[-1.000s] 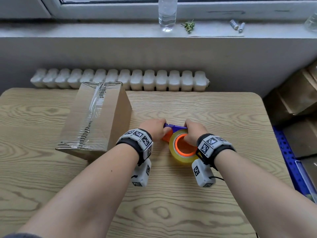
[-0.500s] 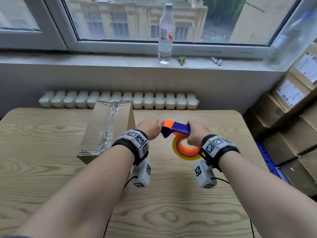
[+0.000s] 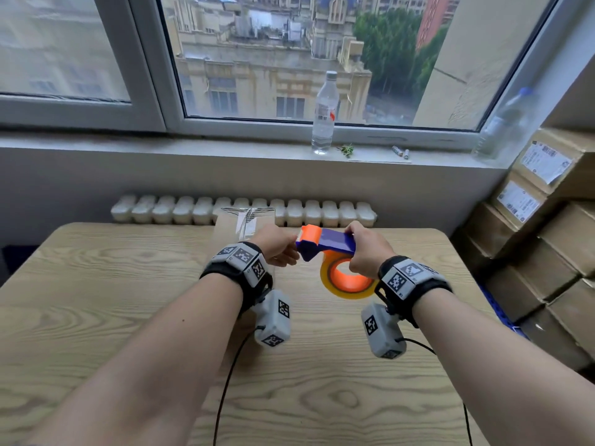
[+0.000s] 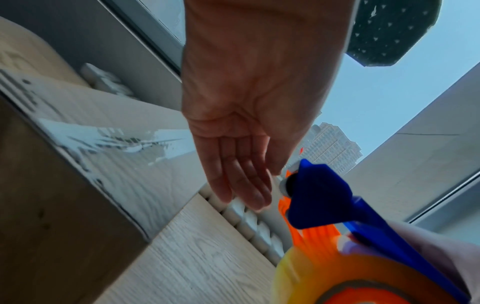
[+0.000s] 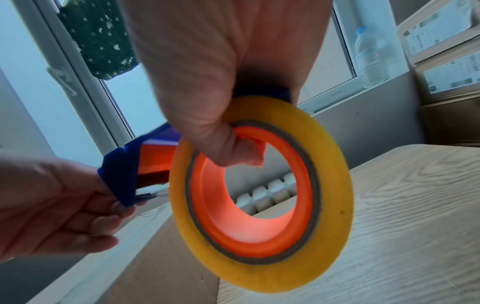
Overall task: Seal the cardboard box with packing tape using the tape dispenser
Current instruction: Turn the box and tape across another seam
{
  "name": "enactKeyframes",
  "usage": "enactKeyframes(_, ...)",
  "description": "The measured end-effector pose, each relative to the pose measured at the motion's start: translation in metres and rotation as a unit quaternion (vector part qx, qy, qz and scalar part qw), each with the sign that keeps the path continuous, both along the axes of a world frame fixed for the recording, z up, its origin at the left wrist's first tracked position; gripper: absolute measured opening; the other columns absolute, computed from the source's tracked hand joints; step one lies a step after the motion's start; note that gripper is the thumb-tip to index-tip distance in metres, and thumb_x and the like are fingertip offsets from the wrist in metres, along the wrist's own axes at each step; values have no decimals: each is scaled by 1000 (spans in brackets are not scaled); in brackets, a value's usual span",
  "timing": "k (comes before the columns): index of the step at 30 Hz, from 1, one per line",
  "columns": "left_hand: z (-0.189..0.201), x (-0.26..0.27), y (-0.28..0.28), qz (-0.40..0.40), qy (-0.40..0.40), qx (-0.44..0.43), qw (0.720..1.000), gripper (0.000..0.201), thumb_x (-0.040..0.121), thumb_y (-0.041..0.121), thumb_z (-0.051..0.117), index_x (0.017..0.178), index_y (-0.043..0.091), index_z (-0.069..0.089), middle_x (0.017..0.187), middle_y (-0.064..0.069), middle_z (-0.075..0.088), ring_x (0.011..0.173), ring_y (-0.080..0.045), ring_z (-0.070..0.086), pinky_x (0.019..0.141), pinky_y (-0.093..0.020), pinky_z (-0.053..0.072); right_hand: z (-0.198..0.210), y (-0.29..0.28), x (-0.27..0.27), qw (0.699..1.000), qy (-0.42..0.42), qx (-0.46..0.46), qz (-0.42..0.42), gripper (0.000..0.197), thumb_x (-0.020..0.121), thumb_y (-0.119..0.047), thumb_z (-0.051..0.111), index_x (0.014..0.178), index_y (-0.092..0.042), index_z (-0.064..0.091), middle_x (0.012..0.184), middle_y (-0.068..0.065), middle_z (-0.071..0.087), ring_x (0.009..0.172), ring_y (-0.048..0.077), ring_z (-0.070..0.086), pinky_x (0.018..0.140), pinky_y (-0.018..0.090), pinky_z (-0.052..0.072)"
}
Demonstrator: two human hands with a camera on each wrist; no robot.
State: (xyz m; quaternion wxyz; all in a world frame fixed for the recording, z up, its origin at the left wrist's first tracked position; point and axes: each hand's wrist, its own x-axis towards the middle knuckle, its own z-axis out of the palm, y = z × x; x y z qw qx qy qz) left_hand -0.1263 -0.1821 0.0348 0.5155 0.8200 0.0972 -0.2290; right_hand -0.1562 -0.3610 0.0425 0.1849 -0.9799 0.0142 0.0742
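Observation:
A blue and orange tape dispenser [image 3: 335, 243] with a yellow tape roll [image 3: 347, 284] is held above the wooden table [image 3: 96, 300]. My right hand [image 3: 367, 252] grips it, fingers hooked through the orange core [image 5: 249, 216] and palm over the blue top. My left hand [image 3: 277, 249] holds the dispenser's front end; its index fingertip [image 5: 116, 205] touches the blue edge, and the thumb is hidden. The cardboard box [image 3: 231, 223], with clear tape along its top [image 4: 109, 142], stands behind my left hand, mostly covered by it.
A radiator [image 3: 193, 210] runs behind the table's far edge. On the windowsill stand a water bottle [image 3: 324, 114] and a second bottle [image 3: 505, 123]. Labelled cardboard boxes [image 3: 531, 236] are stacked at the right. Cables hang from both wrist cameras.
Both hands have lifted the dispenser off the table. The head view has tilted up, so the box now sits farther back, behind my left hand.

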Motion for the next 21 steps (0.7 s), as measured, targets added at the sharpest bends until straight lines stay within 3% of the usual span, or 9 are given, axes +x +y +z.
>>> enactKeyframes(6,18,-14,18,6,-31,-6,999,22,89,1,57,67,3,55,66,-11,59,54,-17,52,59,-25,52,16,15,-15,1000,-23,5,5,48,75,4,58,118,-15,48,107,5,58,86,19,48,75,28,39)
enactKeyframes(11,27,-20,27,29,-26,-8,999,26,87,-2,59,62,5,51,65,-11,53,53,-16,48,45,-18,51,26,25,-19,999,-33,2,15,49,75,5,59,119,-14,48,110,7,59,88,19,47,75,28,39)
enactKeyframes(16,36,-26,38,33,-21,1,999,19,93,6,54,74,6,56,71,-6,58,60,-13,54,58,-26,50,33,36,-20,999,-36,7,26,42,73,5,60,104,-20,47,96,2,55,89,22,54,73,30,43)
enactKeyframes(19,37,-29,45,52,-27,-10,998,10,94,5,53,84,4,54,74,-7,54,63,-13,52,60,-28,51,36,44,-20,998,-38,1,40,45,73,4,60,111,-17,49,98,2,55,88,21,53,73,30,43)
enactKeyframes(21,37,-30,52,58,-28,-24,998,18,93,3,54,76,5,52,71,-8,54,60,-15,52,62,-27,52,37,48,-20,998,-38,-5,48,45,74,4,60,112,-17,49,98,2,53,87,21,52,71,30,42)
